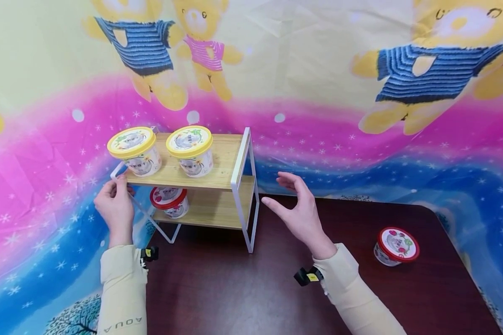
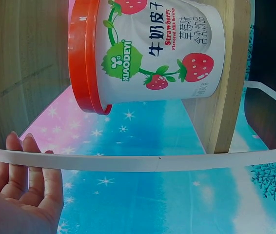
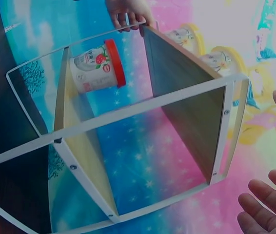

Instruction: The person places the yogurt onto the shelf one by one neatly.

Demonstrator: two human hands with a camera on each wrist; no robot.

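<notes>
A two-tier wooden rack (image 1: 226,160) with white metal end frames stands on the dark table. My left hand (image 1: 116,204) grips its left end at the upper shelf; in the left wrist view the fingers (image 2: 45,187) pass around the white bar. Two yellow-lidded tubs, the left one (image 1: 138,153) and the right one (image 1: 194,156), stand on the upper shelf. Below, a red-lidded strawberry milk tub (image 2: 162,53) sits at the left of the lower shelf. Just right of the rack, my right hand (image 1: 299,214) hangs with thumb and fingers spread, touching nothing.
Another red-lidded tub (image 1: 396,246) stands on the dark table (image 1: 255,288), toward its right edge. Behind the table hangs a cloth (image 1: 310,125) printed with bears and snowflakes. Both wrists wear straps, the left (image 1: 150,254) and the right (image 1: 306,277).
</notes>
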